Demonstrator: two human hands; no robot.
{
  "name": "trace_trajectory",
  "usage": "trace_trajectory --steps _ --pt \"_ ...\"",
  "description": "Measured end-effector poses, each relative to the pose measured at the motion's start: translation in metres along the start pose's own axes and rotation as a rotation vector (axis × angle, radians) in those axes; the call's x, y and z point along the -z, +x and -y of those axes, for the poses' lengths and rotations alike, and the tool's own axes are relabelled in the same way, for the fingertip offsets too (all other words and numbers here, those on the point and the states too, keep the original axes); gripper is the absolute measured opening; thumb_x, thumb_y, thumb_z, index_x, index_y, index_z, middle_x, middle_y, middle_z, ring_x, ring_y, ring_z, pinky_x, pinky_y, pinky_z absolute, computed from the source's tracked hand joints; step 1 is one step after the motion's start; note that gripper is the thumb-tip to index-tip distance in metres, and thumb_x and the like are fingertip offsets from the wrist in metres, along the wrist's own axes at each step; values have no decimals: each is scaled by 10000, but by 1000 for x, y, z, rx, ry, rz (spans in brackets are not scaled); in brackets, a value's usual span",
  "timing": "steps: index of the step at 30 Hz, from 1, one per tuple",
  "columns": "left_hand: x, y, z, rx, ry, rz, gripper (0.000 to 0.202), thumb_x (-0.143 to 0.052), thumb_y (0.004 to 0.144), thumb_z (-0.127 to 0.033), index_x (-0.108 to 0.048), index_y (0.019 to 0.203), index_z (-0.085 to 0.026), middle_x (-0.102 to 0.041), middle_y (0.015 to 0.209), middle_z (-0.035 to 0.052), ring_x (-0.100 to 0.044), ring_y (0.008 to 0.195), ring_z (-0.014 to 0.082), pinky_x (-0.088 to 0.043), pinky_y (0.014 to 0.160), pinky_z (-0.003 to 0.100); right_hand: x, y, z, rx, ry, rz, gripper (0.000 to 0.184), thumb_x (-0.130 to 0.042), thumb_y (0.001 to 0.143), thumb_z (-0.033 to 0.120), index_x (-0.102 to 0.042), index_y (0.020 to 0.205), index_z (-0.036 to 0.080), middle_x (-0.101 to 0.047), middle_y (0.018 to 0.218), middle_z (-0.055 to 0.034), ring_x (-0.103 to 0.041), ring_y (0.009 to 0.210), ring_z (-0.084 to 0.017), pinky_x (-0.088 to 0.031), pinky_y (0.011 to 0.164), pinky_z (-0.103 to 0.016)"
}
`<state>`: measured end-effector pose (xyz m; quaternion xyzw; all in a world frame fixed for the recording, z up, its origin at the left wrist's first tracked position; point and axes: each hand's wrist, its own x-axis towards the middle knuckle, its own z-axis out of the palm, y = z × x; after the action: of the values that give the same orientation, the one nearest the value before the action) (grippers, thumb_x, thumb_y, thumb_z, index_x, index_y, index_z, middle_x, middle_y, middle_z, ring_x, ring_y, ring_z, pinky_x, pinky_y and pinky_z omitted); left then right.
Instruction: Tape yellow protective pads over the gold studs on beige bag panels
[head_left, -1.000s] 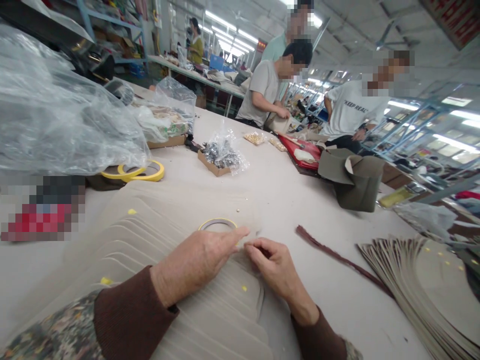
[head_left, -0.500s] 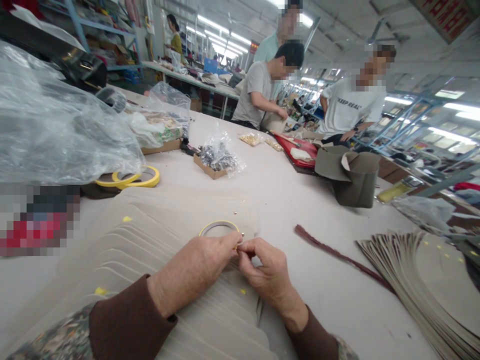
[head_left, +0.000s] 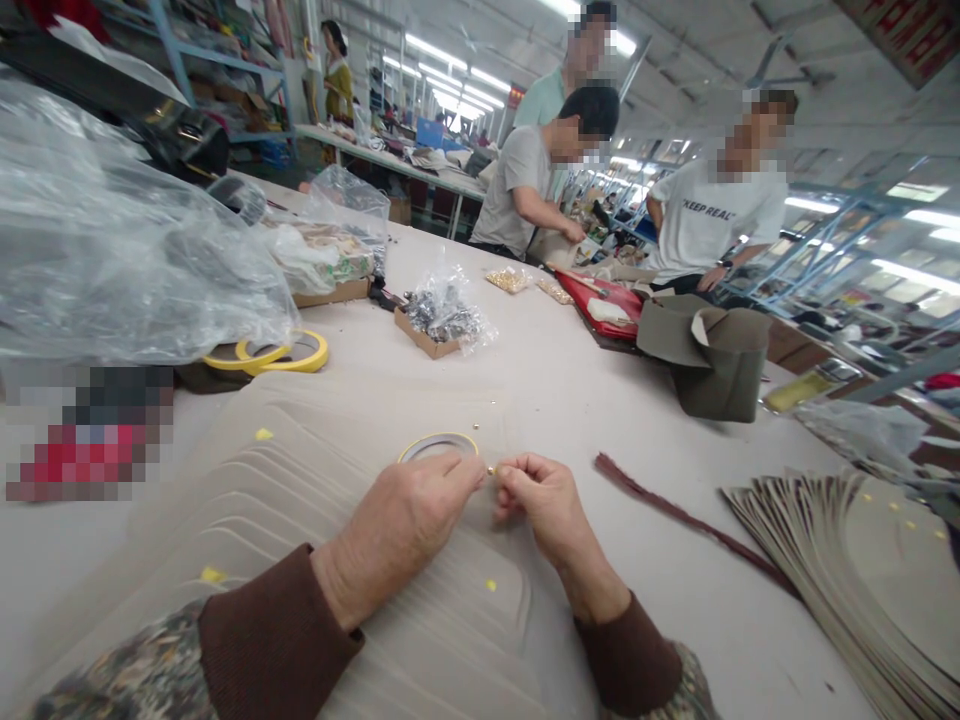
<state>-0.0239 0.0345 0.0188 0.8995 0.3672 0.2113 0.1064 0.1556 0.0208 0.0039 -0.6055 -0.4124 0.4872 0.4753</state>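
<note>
My left hand point(head_left: 420, 520) is closed, thumb and fingers pressed together over fanned beige sheets point(head_left: 330, 490). What its fingertips hold is hidden. Just beyond them lies a thin roll of yellow tape point(head_left: 439, 438), partly covered by that hand. Close by on the right, my right hand point(head_left: 546, 505) pinches thumb against forefinger; anything between them is too small to make out. A small gold stud point(head_left: 490, 470) shows in the gap between the two hands, and another gold stud point(head_left: 475, 427) sits farther up. Yellow tape pieces point(head_left: 491, 585) stick to the sheets.
On the right are a dark red cord bundle point(head_left: 675, 510) and a fanned stack of panels point(head_left: 802, 560). Farther back stand a box of bagged metal parts point(head_left: 431, 335) and an olive piece point(head_left: 727, 365). Tape rolls point(head_left: 300, 352) and plastic bags point(head_left: 135, 240) lie left. Several people stand beyond.
My hands were touching at the fingertips with a small yellow or gold bit between them. Now they are slightly apart, the right hand drawn off to the right.
</note>
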Motion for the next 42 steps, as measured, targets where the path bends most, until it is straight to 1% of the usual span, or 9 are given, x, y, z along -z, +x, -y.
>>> trace_trajectory --steps 5,13,18,21,24,28,35,39,42 --pt "3 5 1 121 169 191 150 -399 934 -122 -525 906 -197 -575 878 31 -551 792 187 -455 670 289 15 7 -6 14 -116 21 299 -735 674 414 -669 726 126 -628 556 -3 -580 447 -110 -487 467 -224" --pt "1 8 -1 152 151 270 185 -383 926 -105 -541 964 -193 -569 917 54 -559 831 210 -491 706 331 1 1 -11 226 -459 9 182 -596 796 303 -646 692 162 -599 528 14 -540 452 -116 -430 465 -217" --pt "-1 9 -1 157 145 269 197 -363 936 -113 -539 975 -191 -573 929 58 -565 844 206 -494 730 336 -2 4 -12 203 -500 -25 149 -594 781 293 -652 737 163 -585 507 23 -522 430 -117 -433 438 -214" --pt "0 8 1 189 148 253 198 -356 933 -100 -530 956 -192 -562 930 50 -564 811 182 -482 706 302 2 6 -18 117 -348 -66 269 -629 778 357 -617 961 161 -593 528 44 -534 414 -123 -455 405 -218" --pt "0 8 4 213 135 191 195 -338 942 -104 -513 950 -191 -552 976 54 -569 800 165 -472 688 280 8 3 -26 103 -214 -57 267 -635 793 404 -609 897 160 -629 589 14 -582 475 -131 -497 452 -232" --pt "0 9 10 211 126 123 173 -335 956 -128 -496 952 -194 -562 997 54 -581 820 168 -467 696 281 8 -5 -30 191 -323 -42 238 -634 813 383 -691 795 153 -642 592 -11 -590 524 -135 -500 520 -235" --pt "3 16 15 236 171 171 162 -340 953 -143 -491 963 -201 -606 944 41 -610 806 183 -443 643 281 -4 1 -20 413 -610 -114 193 -592 833 274 -729 754 165 -703 671 -28 -620 606 -153 -465 631 -251" --pt "6 16 13 271 179 198 182 -328 947 -133 -492 982 -204 -622 957 43 -632 783 203 -418 583 293 0 -2 -13 393 -653 -26 168 -586 805 216 -716 716 159 -692 657 -13 -601 601 -142 -431 595 -230" --pt "7 15 13 277 169 202 200 -327 938 -109 -496 986 -204 -631 950 36 -637 783 209 -415 586 304 10 -11 -4 304 -708 201 160 -588 774 182 -702 665 160 -649 596 15 -554 552 -121 -387 534 -211"
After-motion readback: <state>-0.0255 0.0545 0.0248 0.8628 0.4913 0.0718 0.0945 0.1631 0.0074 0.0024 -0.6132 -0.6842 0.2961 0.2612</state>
